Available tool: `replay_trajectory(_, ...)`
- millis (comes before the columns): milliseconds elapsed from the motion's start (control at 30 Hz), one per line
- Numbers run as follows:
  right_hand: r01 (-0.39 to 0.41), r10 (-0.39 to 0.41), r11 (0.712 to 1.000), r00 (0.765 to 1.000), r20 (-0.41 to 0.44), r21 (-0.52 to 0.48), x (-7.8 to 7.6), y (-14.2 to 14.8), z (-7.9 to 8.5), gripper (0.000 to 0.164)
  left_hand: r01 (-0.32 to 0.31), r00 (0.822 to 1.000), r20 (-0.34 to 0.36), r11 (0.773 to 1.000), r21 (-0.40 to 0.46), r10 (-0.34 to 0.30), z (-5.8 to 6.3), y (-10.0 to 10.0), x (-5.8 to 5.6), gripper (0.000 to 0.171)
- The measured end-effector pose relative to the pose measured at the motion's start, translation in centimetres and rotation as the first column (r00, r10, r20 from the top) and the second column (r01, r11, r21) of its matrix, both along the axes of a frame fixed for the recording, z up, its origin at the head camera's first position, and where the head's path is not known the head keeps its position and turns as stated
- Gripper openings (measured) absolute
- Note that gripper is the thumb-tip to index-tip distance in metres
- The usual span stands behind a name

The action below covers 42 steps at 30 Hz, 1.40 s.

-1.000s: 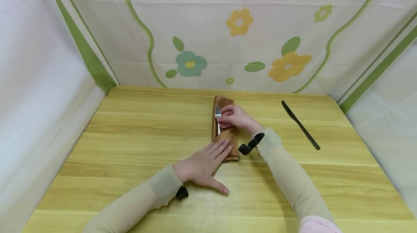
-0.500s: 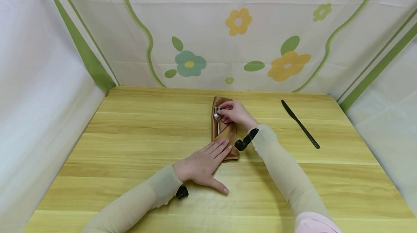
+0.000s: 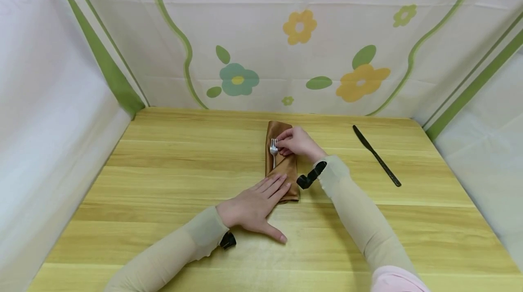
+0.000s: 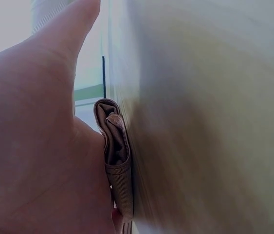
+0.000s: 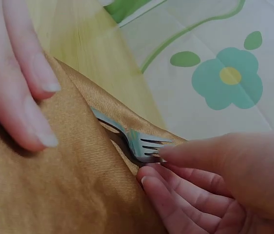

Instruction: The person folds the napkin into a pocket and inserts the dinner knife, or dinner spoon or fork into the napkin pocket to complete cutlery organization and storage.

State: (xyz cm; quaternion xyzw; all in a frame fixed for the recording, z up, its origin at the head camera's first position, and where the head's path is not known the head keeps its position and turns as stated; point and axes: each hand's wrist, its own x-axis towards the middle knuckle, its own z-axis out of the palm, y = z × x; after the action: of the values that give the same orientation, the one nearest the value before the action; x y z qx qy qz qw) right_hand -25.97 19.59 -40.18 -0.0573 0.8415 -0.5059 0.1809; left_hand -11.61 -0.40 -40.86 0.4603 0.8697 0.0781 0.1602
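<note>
A folded brown satin napkin (image 3: 281,127) lies lengthwise on the table, with a diagonal fold across its front. The silver fork (image 3: 273,147) has its handle tucked under that fold, while its head and tines show above it. My right hand (image 3: 299,142) pinches the fork by its tines; in the right wrist view thumb and fingers (image 5: 168,195) close on the tine end. With straight fingers, my left hand (image 3: 254,205) presses flat on the napkin's lower part, thumb spread out to the side. The left wrist view shows the napkin's layered end (image 4: 112,136) beside the palm.
A black table knife (image 3: 377,155) lies slantwise on the wooden table (image 3: 163,183), right of the right hand. Behind the table hangs a white curtain (image 3: 261,33) with flower prints, and more white cloth stands at both sides.
The fork has slid down toward the left hand, deeper under the napkin's fold, with the right hand's grip now near the tine ends. The left hand has stayed still.
</note>
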Motion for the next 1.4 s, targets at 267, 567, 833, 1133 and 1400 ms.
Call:
replay_trajectory(267, 0.036, -0.036, 0.999, 0.997, -0.069, -0.012, 0.1, 1.0, 0.6, 0.033, 0.003, 1.000, -0.015, 1.000, -0.018, -0.004, -0.1, 0.1, 0.0, 0.126)
replay_trajectory(567, 0.077, -0.099, 0.986, 0.984, -0.145, -0.148, 0.1, 3.3, 3.5, 0.044, 0.002, 1.000, -0.020, 1.000, -0.021, -0.002, 0.0, 0.1, 0.1, 0.128)
replay_trajectory(833, 0.124, -0.175, 0.967, 0.958, -0.227, -0.222, 0.8, 5.5, 6.1, 0.037, 0.002, 1.000, -0.006, 1.000, -0.011, -0.002, 0.0, 0.1, 0.1, 0.127)
replay_trajectory(1133, 0.169, -0.219, 0.961, 0.950, -0.224, -0.219, 2.3, 7.9, 7.7, 0.039, 0.009, 1.000, -0.009, 1.000, -0.012, -0.009, 0.1, 0.1, 0.1, 0.127)
replay_trajectory(1400, 0.192, -0.233, 0.964, 0.941, -0.243, -0.182, 2.8, 10.7, 6.6, 0.045, 0.009, 1.000, -0.022, 1.000, -0.014, -0.010, 0.0, 0.0, 0.1, 0.127)
